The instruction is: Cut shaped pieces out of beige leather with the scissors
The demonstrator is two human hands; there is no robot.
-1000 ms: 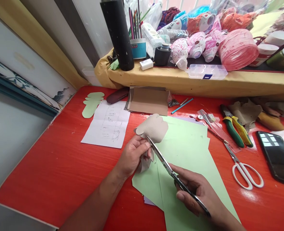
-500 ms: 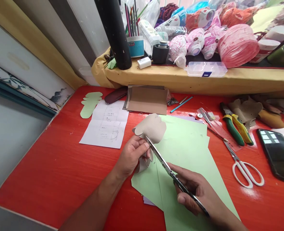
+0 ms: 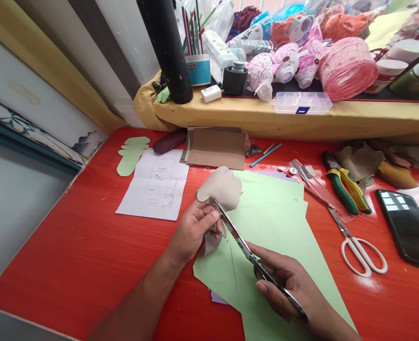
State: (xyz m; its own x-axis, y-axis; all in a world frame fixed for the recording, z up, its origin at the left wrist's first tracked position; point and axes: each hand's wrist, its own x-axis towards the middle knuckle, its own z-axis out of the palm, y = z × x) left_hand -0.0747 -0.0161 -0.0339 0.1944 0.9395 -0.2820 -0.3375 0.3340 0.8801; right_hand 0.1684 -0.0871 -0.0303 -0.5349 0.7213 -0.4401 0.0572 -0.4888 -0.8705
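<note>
Keep your left hand (image 3: 195,227) pinching the beige leather piece (image 3: 221,188) taut just above the green paper sheets (image 3: 273,213), fingers clear of the blades, and turn the piece, not the scissors (image 3: 247,248). Your right hand (image 3: 291,286) grips the handles, wrist low; the blades look nearly closed, hard to tell

phone (image 3: 406,227) right of scissors (image 3: 359,247)

The left hand (image 3: 191,228) pinches a beige leather cut-out (image 3: 221,188) above green paper sheets (image 3: 273,222) on the red table (image 3: 88,246). The right hand (image 3: 287,286) grips steel scissors (image 3: 245,248), blade tips at the leather's lower edge. White-handled scissors (image 3: 359,248) lie nearby.
</note>
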